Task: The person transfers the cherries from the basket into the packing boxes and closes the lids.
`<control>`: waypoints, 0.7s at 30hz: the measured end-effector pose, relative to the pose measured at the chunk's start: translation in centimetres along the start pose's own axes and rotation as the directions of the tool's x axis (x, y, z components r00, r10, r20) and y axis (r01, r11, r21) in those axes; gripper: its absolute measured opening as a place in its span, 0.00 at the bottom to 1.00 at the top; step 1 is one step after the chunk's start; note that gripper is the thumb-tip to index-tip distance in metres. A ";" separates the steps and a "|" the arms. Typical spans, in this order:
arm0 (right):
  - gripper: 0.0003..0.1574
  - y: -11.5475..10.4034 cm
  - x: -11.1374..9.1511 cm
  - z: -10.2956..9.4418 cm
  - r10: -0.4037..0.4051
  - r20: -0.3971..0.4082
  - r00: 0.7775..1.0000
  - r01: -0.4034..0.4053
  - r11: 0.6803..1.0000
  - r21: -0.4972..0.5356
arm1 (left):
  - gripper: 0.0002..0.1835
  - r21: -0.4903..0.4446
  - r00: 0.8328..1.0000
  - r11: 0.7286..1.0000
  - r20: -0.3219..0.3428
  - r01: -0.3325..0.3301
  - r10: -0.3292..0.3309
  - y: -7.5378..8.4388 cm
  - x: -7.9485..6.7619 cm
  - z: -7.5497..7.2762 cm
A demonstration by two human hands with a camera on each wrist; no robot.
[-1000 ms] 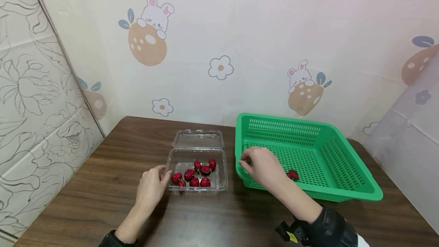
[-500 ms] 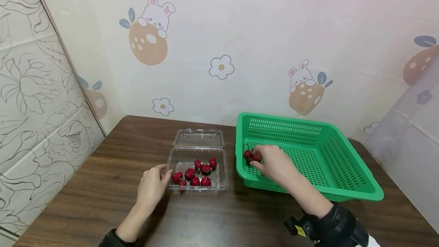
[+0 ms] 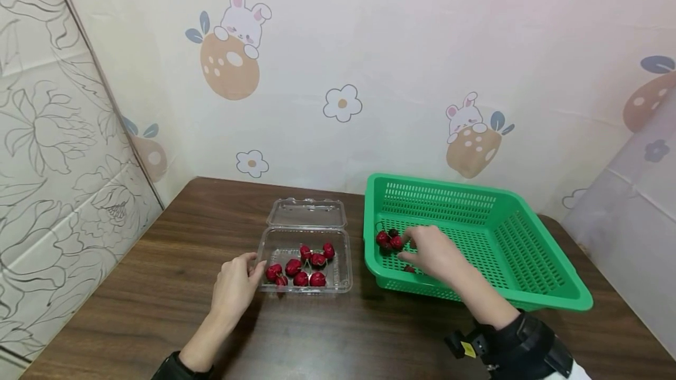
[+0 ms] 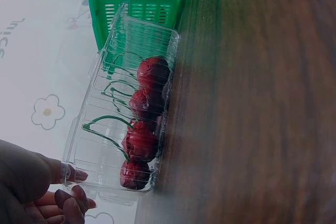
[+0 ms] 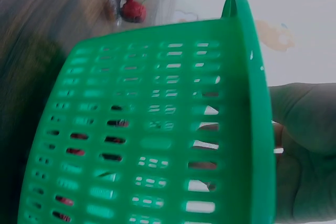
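A clear plastic clamshell box (image 3: 304, 230) stands on the table with its lid folded back. In it lie several red cherries (image 3: 293, 267); the left wrist view shows green stems on the cherries (image 4: 146, 103). My left hand (image 3: 232, 286) pinches the box's left wall between thumb and fingers. My right hand (image 3: 435, 257) is inside the green basket (image 3: 549, 257), thumb and index finger apart, just right of a cluster of cherries (image 3: 382, 238). One more cherry (image 3: 409, 269) shows below the thumb. In the right wrist view the basket wall (image 5: 157, 142) hides the fingertips.
The brown wooden table (image 3: 174, 251) carries the box on the left and the basket on the right. A printed cloth wall (image 3: 296, 151) stands right behind them. Black straps are on both wrists, and a small device (image 3: 467, 345) sits on the right one.
The right hand has moved right from above the basket's left rim to beside the cherries, uncovering the cluster there. The left hand and the box stay put.
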State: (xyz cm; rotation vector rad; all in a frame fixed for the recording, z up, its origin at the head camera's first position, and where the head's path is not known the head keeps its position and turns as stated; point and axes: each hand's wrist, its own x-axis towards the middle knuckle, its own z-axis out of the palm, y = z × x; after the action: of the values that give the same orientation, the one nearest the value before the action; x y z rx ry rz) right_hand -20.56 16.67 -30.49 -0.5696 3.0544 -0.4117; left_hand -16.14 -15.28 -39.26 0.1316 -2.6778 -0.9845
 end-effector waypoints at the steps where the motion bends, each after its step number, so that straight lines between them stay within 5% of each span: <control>1: 0.13 0.2 0.0 0.0 0.008 0.012 1.000 -0.008 1.000 0.002 | 0.15 0.001 1.000 1.000 0.000 0.000 0.000 0.0 0.0 0.0; 21: 0.16 2.3 0.1 1.3 0.030 0.164 0.986 -0.034 0.999 0.021 | 0.16 -0.004 1.000 1.000 0.009 0.017 -0.017 -0.1 0.1 0.0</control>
State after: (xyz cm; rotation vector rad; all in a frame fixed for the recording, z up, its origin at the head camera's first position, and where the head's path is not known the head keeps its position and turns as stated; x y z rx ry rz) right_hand -21.44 18.37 -32.38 -0.5247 2.8939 -0.3797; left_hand -16.24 -15.36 -39.34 0.1497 -2.6876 -0.9976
